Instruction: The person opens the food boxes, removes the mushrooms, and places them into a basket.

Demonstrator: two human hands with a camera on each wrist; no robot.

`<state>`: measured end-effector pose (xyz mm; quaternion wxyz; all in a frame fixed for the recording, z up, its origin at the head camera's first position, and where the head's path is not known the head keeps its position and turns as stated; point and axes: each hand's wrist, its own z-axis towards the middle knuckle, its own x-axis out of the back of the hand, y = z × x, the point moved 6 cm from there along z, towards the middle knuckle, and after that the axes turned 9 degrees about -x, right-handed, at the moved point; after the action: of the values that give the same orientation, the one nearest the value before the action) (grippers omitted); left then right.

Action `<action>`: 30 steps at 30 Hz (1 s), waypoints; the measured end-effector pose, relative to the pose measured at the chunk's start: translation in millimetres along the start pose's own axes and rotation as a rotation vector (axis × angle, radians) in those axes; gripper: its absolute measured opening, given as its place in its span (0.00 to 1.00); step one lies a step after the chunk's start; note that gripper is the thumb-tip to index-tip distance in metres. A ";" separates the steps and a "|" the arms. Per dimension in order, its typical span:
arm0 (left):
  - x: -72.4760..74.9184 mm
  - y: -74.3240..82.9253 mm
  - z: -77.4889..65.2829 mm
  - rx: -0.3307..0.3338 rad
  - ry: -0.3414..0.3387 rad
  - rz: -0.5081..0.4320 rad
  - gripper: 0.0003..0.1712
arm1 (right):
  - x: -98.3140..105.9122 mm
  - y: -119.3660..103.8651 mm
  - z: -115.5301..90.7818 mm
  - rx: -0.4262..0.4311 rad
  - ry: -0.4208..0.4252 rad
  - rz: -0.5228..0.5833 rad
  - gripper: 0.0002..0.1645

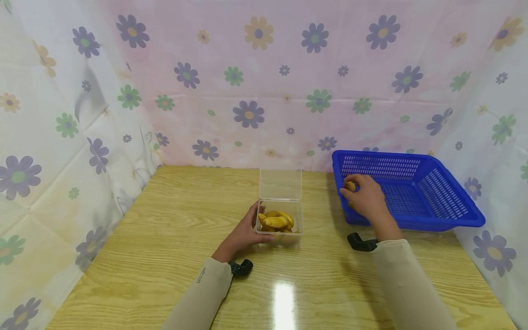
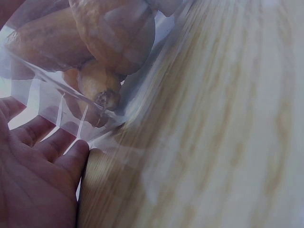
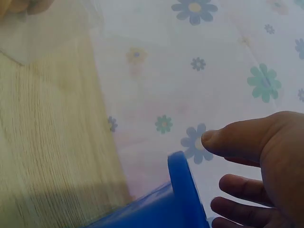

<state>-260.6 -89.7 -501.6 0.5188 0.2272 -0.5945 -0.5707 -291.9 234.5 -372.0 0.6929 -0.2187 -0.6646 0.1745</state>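
My left hand (image 1: 245, 231) grips a clear plastic box (image 1: 299, 220) from its left side, thumb along the front and fingers round the back corner. Several small bananas (image 1: 277, 222) lie heaped in the box, and its clear lid (image 1: 281, 184) stands raised at the back. Through the box wall, bananas (image 2: 115, 33) show close up in the left wrist view. Over the left end of a blue basket (image 1: 416, 224) is my right hand (image 1: 365, 198). Its thumb and fingers (image 3: 244, 187) are apart, with nothing showing between them in the right wrist view. A small banana (image 1: 350, 186) shows by these fingertips in the head view.
Box and basket stand on a wood-grain table (image 1: 181, 197), with table surface between them. A flowered cloth (image 1: 280, 82) hangs behind and along both sides, close to the basket's back and right edges. Dark wrist mounts (image 1: 241, 267) sit at both sleeves.
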 end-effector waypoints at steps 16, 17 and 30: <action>0.4 2.5 0.2 0.007 -0.009 0.001 0.66 | -9.7 -22.7 -11.3 0.128 0.023 0.015 0.24; 0.3 2.3 0.4 0.007 -0.012 0.000 0.66 | -9.9 -24.2 -12.2 0.136 0.023 0.013 0.24; 1.7 33.0 -3.7 0.028 -0.078 -0.003 0.66 | -19.3 -38.9 -20.6 0.181 -0.035 0.051 0.27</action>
<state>-247.3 -84.7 -471.5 0.4910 0.2130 -0.6219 -0.5716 -274.3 189.9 -367.9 0.6934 -0.1688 -0.6523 0.2553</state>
